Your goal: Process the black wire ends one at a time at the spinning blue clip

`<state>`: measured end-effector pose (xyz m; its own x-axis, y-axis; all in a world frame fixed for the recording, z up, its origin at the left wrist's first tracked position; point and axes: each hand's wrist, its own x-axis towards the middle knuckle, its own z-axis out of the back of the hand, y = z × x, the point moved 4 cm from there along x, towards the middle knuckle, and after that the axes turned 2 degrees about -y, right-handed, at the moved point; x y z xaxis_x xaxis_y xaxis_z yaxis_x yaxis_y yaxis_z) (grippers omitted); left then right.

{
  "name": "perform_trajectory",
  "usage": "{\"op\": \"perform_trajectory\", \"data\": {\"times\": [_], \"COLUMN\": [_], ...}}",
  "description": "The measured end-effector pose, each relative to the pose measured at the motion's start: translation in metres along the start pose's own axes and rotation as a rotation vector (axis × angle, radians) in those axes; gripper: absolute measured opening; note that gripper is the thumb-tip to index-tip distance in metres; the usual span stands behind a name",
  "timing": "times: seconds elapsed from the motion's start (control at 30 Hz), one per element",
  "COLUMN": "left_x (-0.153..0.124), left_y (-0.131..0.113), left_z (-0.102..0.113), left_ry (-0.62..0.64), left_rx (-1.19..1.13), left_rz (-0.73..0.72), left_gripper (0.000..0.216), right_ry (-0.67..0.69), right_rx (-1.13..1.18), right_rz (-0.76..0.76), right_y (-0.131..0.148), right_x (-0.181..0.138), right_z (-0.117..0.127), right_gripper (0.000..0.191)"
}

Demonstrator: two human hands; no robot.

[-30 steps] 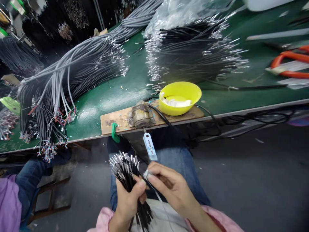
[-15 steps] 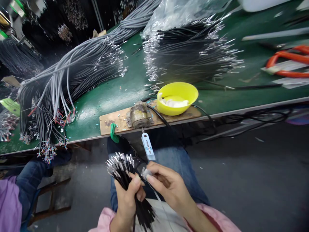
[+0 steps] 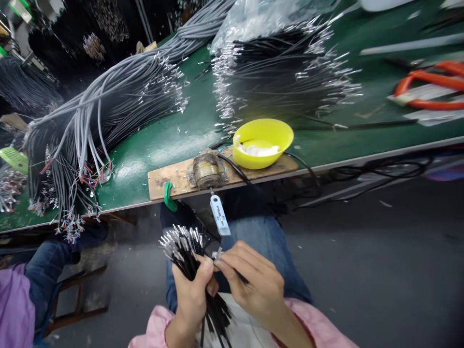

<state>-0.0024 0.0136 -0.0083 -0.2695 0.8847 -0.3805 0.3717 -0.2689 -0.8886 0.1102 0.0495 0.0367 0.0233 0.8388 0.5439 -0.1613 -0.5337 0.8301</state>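
My left hand (image 3: 192,295) is wrapped around a bundle of thin black wires (image 3: 183,249) whose bare silver tips fan out up and to the left. My right hand (image 3: 253,282) sits just to its right, fingers pinched on the tip of a single wire (image 3: 217,253) at the edge of the bundle. Both hands hover over my lap in blue jeans, below the table edge. A small light-blue tag (image 3: 219,217) hangs from the table edge just above the hands.
A green table (image 3: 174,140) carries grey cables (image 3: 90,111) on the left, black wires (image 3: 282,72) with silver ends behind, a yellow bowl (image 3: 263,142) on a wooden board (image 3: 170,176), and orange-handled pliers (image 3: 427,89). Another person's knee (image 3: 39,270) is at lower left.
My right hand's fingers have closed in toward the bundle and now pinch a wire tip closer to my left thumb. The view has shifted slightly.
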Motion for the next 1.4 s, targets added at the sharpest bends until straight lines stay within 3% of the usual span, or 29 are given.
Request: {"op": "perform_trajectory", "data": {"times": [0.1,0.27,0.4,0.53,0.63,0.73,0.9,1.17,1.4], "left_x": [0.002,0.008,0.010,0.010,0.010,0.007,0.007,0.013,0.017], "left_y": [-0.005,-0.009,-0.013,-0.022,-0.029,-0.032,-0.036,-0.043,-0.045], "left_z": [-0.002,-0.002,-0.003,-0.004,-0.002,0.000,-0.003,-0.011,-0.019], "left_ry": [-0.029,-0.019,0.048,0.089,0.039,-0.034,-0.061,-0.075,-0.055], "left_rx": [0.003,0.016,0.042,0.059,0.111,0.145,0.117,0.180,0.150], "left_rz": [-0.019,-0.021,0.003,-0.012,-0.105,-0.193,-0.242,-0.254,-0.263], "left_gripper": [0.036,0.037,0.034,0.030,0.021,0.015,0.014,0.013,0.013], "right_ry": [0.031,-0.064,0.041,0.142,0.104,0.076,0.220,0.169,0.091], "right_rx": [-0.014,0.089,0.188,0.303,0.307,0.241,0.353,0.785,0.855], "right_rz": [0.075,-0.127,-0.191,-0.327,-0.461,-0.482,-0.548,-0.853,-0.923], "right_y": [0.003,-0.008,-0.012,-0.020,-0.027,-0.028,-0.030,-0.038,-0.038], "right_x": [0.000,0.002,0.004,0.013,0.029,0.051,0.070,0.064,0.063], "right_z": [0.000,0.009,0.006,0.006,0.010,0.011,-0.006,-0.023,-0.024], "right_gripper": [0.021,0.014,0.007,0.021,0.030,0.043,0.057,0.049,0.043]}}
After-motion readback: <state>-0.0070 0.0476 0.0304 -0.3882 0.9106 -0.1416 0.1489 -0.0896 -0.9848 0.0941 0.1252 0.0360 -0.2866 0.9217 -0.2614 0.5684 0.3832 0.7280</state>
